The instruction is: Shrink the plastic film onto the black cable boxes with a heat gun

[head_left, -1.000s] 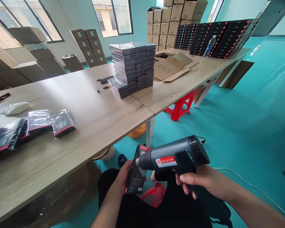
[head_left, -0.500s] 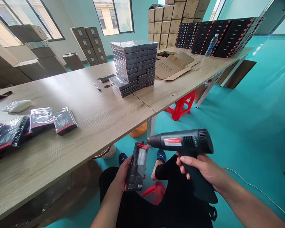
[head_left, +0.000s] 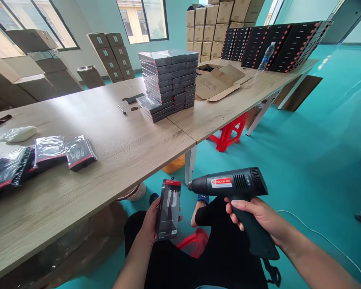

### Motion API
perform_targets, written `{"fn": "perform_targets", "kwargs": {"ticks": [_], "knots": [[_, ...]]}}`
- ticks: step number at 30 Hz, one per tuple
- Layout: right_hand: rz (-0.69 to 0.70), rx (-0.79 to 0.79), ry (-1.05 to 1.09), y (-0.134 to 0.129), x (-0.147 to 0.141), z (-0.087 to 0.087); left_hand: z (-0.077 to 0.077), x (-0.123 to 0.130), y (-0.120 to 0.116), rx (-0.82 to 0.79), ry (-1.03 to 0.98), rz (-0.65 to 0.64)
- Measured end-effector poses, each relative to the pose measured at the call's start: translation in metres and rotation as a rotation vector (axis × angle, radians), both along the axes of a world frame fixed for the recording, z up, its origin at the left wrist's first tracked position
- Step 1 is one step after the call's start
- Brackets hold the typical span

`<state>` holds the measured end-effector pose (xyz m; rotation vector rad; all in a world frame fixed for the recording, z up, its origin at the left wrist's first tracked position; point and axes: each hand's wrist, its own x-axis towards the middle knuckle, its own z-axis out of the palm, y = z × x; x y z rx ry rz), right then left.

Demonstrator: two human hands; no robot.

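Observation:
My left hand (head_left: 152, 220) is closed around a slim dark retail box (head_left: 168, 210) with a red top edge and a clear window, held upright above my lap. Pale objects show through the window. Wrapped around the handle of a black heat gun (head_left: 228, 182) is my right hand (head_left: 257, 214). The gun's nozzle points left, just beside the upper right edge of the box, and does not touch it. A red label is on the gun's barrel.
On the wooden table (head_left: 123, 140) lie film-wrapped boxes (head_left: 80, 151) at left, a tall stack of flat wrapped boxes (head_left: 168, 82), a pen (head_left: 122, 109) and an opened carton (head_left: 218, 83). A red stool (head_left: 227, 134) stands below. A white cable (head_left: 319, 233) crosses the floor at right.
The box in my left hand has turned so its windowed front faces me more squarely, and shifted slightly left. The heat gun has dropped a little and tilted slightly.

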<state>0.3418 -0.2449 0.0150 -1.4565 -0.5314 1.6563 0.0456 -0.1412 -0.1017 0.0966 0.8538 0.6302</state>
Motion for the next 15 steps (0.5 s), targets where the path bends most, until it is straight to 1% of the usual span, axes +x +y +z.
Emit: {"fn": "perform_targets", "kwargs": {"ticks": [3,6,7,10,11,12,15], "knots": [[0.097,0.052,-0.008,0.0,0.001,0.003,0.002,0.002,0.0,-0.003,0.015,0.012],[0.112,0.097,-0.073,0.0,-0.003,0.008,0.004,0.005,0.001,-0.017,0.017,0.004],[0.153,0.094,-0.088,0.0,-0.003,0.01,0.005,0.005,0.001,-0.023,0.018,-0.002],[0.362,0.109,-0.081,0.001,-0.003,0.016,0.006,0.006,0.001,-0.045,0.038,-0.013],[0.399,0.132,-0.081,0.001,-0.003,0.018,0.007,0.006,0.001,-0.049,0.046,-0.013],[0.392,0.155,-0.095,0.002,-0.004,0.02,0.007,0.006,0.001,-0.044,0.05,-0.012],[0.266,0.167,-0.174,0.002,-0.009,0.023,0.01,0.008,0.001,-0.021,0.054,-0.024]]}}
